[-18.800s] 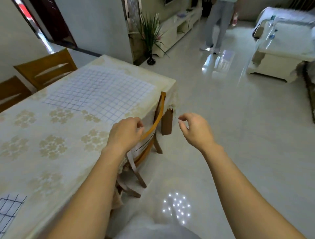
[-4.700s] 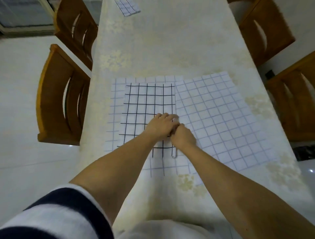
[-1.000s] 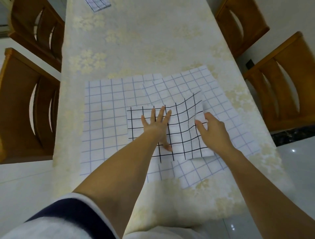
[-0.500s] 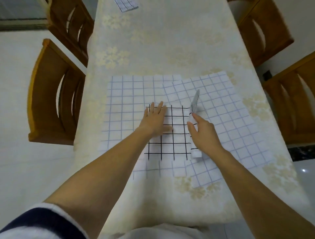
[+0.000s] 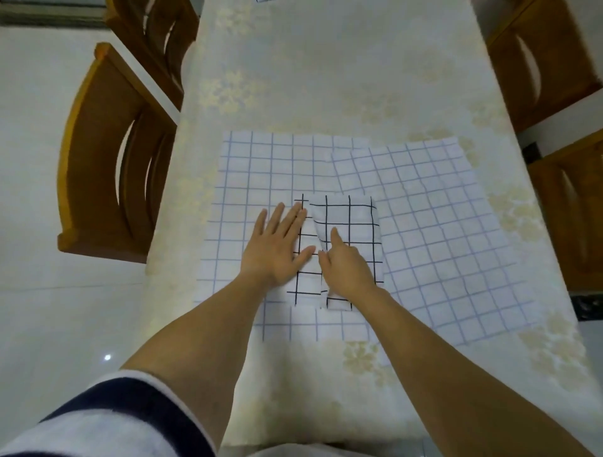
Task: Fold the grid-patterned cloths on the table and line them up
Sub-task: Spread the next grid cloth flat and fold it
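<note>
A small white cloth with a black grid (image 5: 354, 225) lies folded on top of two larger white cloths with pale blue grids, one on the left (image 5: 261, 176) and one on the right (image 5: 434, 228). My left hand (image 5: 277, 248) lies flat with fingers spread on the black-grid cloth's left part. My right hand (image 5: 346, 264) rests on the folded-over flap and holds its edge, index finger stretched forward. The flap covers the cloth's right half.
The table (image 5: 326, 81) wears a cream floral cover. Wooden chairs stand at the left (image 5: 107, 156) and right (image 5: 561, 208). A corner of another grid cloth (image 5: 266, 1) shows at the far edge.
My right hand has brought the black-grid cloth's right edge over to the left and laid it down. The left hand stayed flat on the cloth.
</note>
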Action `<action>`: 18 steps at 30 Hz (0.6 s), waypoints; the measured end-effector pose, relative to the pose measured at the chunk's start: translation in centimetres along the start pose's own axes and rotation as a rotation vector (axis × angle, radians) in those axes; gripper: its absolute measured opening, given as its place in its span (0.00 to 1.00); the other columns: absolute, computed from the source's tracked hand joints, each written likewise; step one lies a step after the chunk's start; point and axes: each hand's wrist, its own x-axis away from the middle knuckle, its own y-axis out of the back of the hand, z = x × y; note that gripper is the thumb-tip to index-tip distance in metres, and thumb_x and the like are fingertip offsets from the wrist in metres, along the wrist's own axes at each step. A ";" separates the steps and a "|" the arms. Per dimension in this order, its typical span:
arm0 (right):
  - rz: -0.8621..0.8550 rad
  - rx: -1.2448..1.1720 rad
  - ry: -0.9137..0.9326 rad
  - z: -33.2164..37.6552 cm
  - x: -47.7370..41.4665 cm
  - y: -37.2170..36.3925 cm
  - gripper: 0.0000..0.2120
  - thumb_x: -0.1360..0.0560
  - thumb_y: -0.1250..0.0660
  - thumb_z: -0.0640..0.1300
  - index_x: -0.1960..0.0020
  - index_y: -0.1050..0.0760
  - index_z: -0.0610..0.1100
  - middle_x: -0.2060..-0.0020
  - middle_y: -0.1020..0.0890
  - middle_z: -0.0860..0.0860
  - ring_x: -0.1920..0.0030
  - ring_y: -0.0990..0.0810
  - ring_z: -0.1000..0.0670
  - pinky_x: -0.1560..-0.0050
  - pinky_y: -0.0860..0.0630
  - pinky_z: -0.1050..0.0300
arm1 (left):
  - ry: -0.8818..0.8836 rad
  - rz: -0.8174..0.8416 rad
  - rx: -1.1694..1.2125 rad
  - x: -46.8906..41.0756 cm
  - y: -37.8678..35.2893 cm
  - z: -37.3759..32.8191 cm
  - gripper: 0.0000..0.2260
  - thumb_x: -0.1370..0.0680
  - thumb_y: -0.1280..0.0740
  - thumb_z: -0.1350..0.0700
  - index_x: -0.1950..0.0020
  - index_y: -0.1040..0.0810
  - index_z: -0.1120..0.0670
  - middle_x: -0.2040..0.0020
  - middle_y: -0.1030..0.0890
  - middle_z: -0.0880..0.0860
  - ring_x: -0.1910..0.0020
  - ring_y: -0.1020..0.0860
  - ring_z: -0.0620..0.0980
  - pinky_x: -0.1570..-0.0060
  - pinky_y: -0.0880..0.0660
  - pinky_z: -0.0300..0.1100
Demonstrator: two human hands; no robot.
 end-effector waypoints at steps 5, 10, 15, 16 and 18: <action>0.028 -0.008 0.027 0.4 0.3 -0.7 0.32 0.17 0.45 0.54 0.19 0.53 0.45 0.53 0.17 0.44 0.51 0.19 0.42 0.51 0.21 0.43 | -0.007 -0.001 0.030 0.1 0.1 0.1 0.32 0.17 0.62 0.35 0.17 0.63 0.49 0.18 0.64 0.45 0.19 0.66 0.49 0.21 0.63 0.55; 0.103 -0.141 0.065 0.9 0.2 -0.8 0.39 0.19 0.37 0.54 0.19 0.57 0.44 0.63 0.20 0.51 0.52 0.17 0.47 0.51 0.19 0.44 | -0.015 -0.029 0.061 0.3 0.4 0.2 0.29 0.16 0.64 0.44 0.17 0.61 0.52 0.17 0.61 0.46 0.19 0.63 0.48 0.20 0.60 0.54; 0.153 -0.341 0.110 0.9 1.0 0.8 0.45 0.28 0.25 0.55 0.20 0.47 0.52 0.52 0.21 0.59 0.58 0.23 0.58 0.51 0.23 0.62 | 0.073 -0.111 0.316 0.4 0.7 0.2 0.28 0.16 0.56 0.44 0.16 0.55 0.50 0.17 0.47 0.47 0.19 0.53 0.42 0.20 0.57 0.47; 0.027 -0.348 0.126 0.4 1.0 1.0 0.39 0.26 0.26 0.52 0.21 0.41 0.52 0.49 0.21 0.58 0.56 0.23 0.57 0.48 0.22 0.59 | 0.085 -0.116 0.334 0.4 0.7 0.2 0.29 0.16 0.56 0.41 0.16 0.55 0.49 0.17 0.46 0.47 0.19 0.52 0.42 0.20 0.56 0.47; -0.261 -0.237 0.194 -1.0 0.8 1.2 0.29 0.22 0.30 0.48 0.24 0.34 0.49 0.40 0.23 0.53 0.43 0.24 0.53 0.37 0.24 0.54 | 0.091 -0.113 0.330 0.3 0.6 0.2 0.31 0.16 0.53 0.36 0.16 0.56 0.48 0.17 0.46 0.46 0.18 0.52 0.43 0.19 0.56 0.48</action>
